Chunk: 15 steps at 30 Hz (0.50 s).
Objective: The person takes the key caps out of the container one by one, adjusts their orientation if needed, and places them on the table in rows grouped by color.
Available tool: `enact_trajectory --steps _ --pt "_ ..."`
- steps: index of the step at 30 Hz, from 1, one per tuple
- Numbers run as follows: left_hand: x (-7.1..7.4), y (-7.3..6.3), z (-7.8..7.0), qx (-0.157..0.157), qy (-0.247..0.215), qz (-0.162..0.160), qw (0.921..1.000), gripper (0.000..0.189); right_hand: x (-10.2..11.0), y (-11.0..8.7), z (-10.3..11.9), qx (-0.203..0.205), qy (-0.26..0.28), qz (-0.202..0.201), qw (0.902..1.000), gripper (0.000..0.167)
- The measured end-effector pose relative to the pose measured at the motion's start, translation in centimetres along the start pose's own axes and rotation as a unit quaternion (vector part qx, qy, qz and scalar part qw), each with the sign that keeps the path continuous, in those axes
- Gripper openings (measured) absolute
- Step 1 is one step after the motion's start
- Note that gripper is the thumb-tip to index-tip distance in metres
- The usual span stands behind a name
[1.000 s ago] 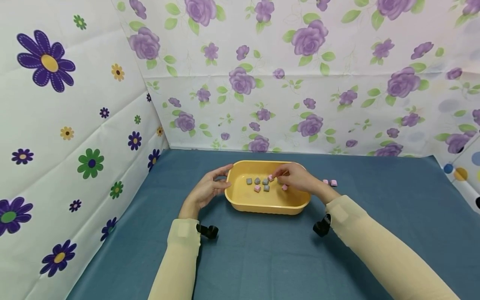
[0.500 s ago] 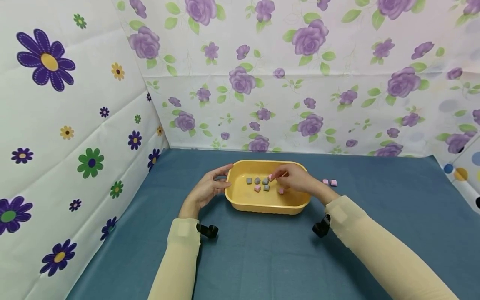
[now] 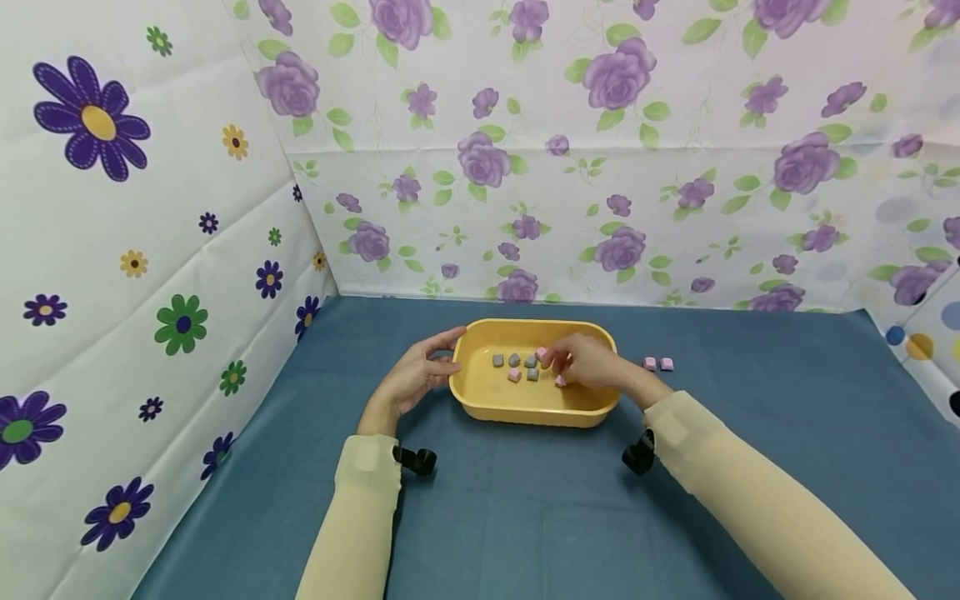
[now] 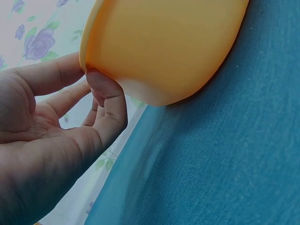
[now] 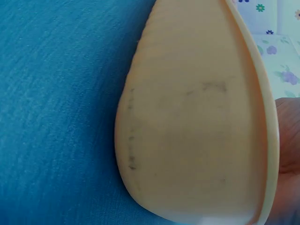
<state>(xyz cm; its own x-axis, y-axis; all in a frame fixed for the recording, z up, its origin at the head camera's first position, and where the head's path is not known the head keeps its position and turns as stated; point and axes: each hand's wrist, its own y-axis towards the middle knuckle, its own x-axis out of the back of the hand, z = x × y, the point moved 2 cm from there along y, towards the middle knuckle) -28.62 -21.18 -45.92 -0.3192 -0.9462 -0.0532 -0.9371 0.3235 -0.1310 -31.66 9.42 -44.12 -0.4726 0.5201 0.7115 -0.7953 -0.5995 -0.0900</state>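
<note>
A yellow plastic tub [image 3: 540, 415] stands on the blue cloth with several small grey and pink blocks inside. My left hand [image 3: 416, 379] pinches its left rim; in the left wrist view the thumb [image 4: 105, 84] lies on the near side of the rim. My right hand [image 3: 588, 362] reaches in over the right side, fingers bent downward. Its fingertips are beside a pink block [image 3: 542, 353], and another pink block [image 3: 560, 382] sits just below the hand. Whether it pinches either is unclear. The right wrist view shows mostly the tub's outer wall [image 5: 197, 117], which hides the fingers.
Two more pink blocks, one of them this pink block [image 3: 667, 364], lie on the blue cloth [image 3: 495, 517] right of the tub. A grey block [image 3: 498, 360] is leftmost in the tub. Flower-patterned sheets [image 3: 675, 242] rise behind and at the left.
The pink block below my right hand has shifted slightly left and down within the tub. My right hand's fingers have bent more and moved slightly. My left hand stays on the rim.
</note>
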Motion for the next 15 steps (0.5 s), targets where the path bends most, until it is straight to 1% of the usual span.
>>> enact_trajectory --steps 3,9,15 --pt "-0.01 0.06 -0.03 -0.002 0.002 -0.001 1.0000 0.066 -0.19 -0.11 0.24 -0.001 -0.010 0.000 1.0000 0.026" --pt "0.01 0.07 0.06 0.001 0.013 -0.002 0.9999 0.066 -0.48 -0.26 0.72 -0.012 -0.010 0.006 0.9999 0.027" --pt "0.04 -0.01 0.04 0.000 0.008 -0.002 1.0000 0.066 -0.57 -0.27 0.80 -0.021 -0.019 0.005 0.9996 0.023"
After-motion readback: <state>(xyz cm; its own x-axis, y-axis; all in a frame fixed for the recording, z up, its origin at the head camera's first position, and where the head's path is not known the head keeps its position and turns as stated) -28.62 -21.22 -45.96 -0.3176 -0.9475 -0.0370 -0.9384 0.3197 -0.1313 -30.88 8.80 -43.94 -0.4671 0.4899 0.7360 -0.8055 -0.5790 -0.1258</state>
